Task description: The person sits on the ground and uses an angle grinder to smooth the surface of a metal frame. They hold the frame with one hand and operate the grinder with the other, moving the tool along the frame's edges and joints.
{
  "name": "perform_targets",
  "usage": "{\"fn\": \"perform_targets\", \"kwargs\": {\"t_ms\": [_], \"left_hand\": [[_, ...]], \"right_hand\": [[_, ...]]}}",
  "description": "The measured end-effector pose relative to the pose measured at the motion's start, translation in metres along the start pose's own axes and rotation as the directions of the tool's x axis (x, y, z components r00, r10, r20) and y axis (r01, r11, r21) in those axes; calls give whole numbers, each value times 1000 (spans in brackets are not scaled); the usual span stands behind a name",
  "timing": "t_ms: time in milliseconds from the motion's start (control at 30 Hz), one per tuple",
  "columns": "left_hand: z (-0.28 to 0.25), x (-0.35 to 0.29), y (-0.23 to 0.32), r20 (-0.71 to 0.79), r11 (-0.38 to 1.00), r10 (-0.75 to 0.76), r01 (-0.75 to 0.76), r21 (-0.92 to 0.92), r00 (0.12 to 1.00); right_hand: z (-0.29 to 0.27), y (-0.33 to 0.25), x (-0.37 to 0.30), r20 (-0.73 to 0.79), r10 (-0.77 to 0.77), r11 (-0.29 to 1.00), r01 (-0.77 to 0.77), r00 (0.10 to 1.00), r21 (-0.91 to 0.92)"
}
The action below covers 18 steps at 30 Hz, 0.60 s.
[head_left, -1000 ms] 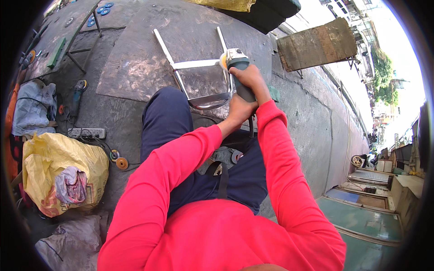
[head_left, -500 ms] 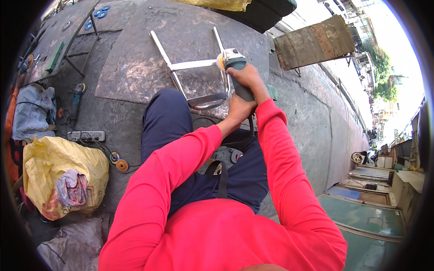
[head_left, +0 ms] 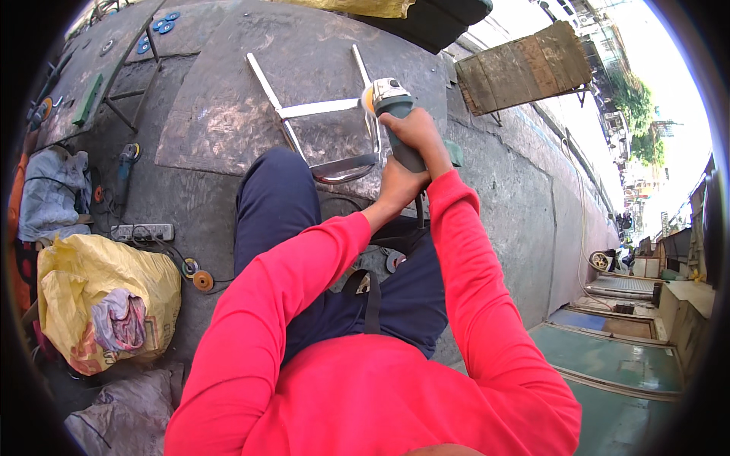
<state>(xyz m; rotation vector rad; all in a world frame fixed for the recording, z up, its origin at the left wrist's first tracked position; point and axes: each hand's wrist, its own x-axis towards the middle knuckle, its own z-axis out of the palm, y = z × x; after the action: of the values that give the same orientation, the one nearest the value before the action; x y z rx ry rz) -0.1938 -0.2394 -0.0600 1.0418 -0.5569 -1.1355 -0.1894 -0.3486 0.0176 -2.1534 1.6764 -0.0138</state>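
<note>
Both my hands are closed around a grey-green angle grinder with a silver head. My right hand grips the body just behind the head, and my left hand wraps the rear end, where a dark cord hangs down. The grinder's yellowish disc meets the right side of a shiny metal tube frame, at or very near the crossbar's end; exact contact cannot be made out. That frame has two legs pointing away from me and a curved bar near my knees. It lies on a dark scuffed sheet.
At left are a yellow sack with a rag on it, a power strip, a second grinder and an orange disc. Blue discs lie at the far left. A wooden board on legs stands far right.
The whole view has shifted slightly left. Both hands keep their hold on the grinder, and its disc stays at the same part of the frame.
</note>
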Motion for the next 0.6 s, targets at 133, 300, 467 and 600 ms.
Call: {"fn": "perform_targets", "kwargs": {"t_ms": [133, 300, 467, 600], "left_hand": [[-6, -3, 8, -20, 998, -63, 63, 7, 998], [-7, 2, 10, 75, 987, -158, 155, 41, 985], [-4, -2, 1, 1, 997, -33, 33, -67, 999], [-5, -2, 1, -8, 997, -61, 60, -41, 998]], "right_hand": [[9, -4, 6, 26, -4, 1000, 3, 1000, 16], [9, 3, 11, -22, 71, 997, -70, 997, 22], [14, 0, 9, 5, -10, 999, 10, 1000, -40], [13, -1, 9, 23, -19, 999, 20, 1000, -46]]}}
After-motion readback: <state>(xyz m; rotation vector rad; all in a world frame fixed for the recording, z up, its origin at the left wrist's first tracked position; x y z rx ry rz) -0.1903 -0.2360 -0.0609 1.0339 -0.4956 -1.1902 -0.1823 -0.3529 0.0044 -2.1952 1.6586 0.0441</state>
